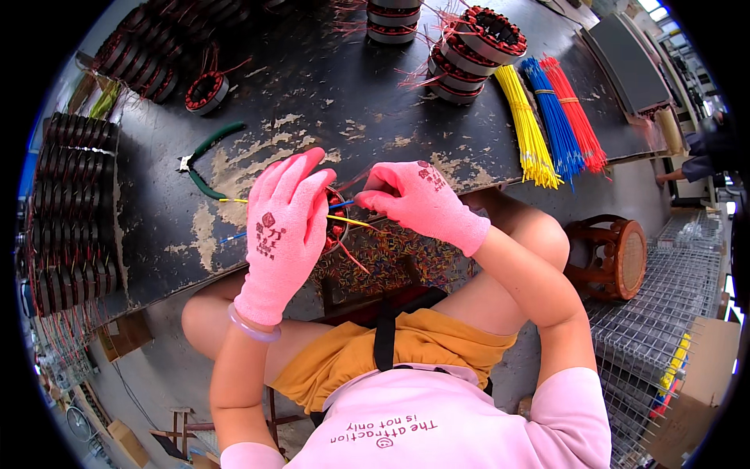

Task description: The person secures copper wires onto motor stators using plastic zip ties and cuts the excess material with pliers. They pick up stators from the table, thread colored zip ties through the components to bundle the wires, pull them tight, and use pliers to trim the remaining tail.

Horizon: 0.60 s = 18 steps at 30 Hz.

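Note:
Pink work gloves cover both my hands. My left hand (283,223) is closed around a motor stator (336,233) at the table's front edge, hiding much of it. A yellow wire (348,221) crosses the stator, and a red wire (353,256) sticks out below. With thumb and forefinger together, my right hand (410,195) pinches the end of a blue wire (341,205) at the stator's right side. Yellow and blue ends also show left of my left hand. Green-handled cutters (212,139) lie open on the table beyond that hand.
Stacked stators (461,66) stand at the back, with more in rows (74,211) along the left. Bundles of yellow (525,129), blue (553,117) and red wires (574,113) lie at the right. Wire scraps (398,258) fill a space below the table edge. A wooden stool (613,254) stands right.

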### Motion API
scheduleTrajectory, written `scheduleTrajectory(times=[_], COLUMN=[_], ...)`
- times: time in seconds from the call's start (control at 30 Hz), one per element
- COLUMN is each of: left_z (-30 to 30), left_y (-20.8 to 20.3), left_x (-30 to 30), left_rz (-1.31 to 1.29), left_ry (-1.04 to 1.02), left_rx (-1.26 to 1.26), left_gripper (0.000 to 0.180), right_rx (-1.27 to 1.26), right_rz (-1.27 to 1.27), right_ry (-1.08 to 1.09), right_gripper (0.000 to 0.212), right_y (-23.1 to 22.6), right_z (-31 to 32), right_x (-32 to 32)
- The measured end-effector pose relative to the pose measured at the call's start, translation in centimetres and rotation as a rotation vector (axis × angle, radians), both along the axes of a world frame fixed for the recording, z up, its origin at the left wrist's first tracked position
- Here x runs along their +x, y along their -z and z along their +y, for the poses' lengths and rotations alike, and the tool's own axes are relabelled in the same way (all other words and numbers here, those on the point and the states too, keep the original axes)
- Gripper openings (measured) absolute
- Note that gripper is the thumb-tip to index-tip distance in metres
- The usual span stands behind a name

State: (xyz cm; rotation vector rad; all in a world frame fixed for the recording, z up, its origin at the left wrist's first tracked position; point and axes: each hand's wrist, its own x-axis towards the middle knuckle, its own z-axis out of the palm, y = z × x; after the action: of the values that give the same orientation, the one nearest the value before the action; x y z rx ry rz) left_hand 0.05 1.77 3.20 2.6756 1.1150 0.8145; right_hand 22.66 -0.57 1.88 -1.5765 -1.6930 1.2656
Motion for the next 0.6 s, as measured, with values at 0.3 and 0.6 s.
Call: scheduleTrajectory(times=[0.3, 0.6], left_z=[0.1, -0.2], left_y=[2.7, 2.4], left_x=[2.1, 2.3], left_rz=[-0.028, -0.052], left_ry=[0.027, 0.022], left_rx=[-0.218, -0.262], left_gripper=[0.036, 0.036], right_rx=[0.205, 0.656], right_rz=[-0.165, -0.711], right_ry=[0.051, 1.124], right_gripper=[0.030, 0.032], right_y=[0.9, -0.4], right_z=[-1.2, -8.3], right_x=[3.9, 28.8])
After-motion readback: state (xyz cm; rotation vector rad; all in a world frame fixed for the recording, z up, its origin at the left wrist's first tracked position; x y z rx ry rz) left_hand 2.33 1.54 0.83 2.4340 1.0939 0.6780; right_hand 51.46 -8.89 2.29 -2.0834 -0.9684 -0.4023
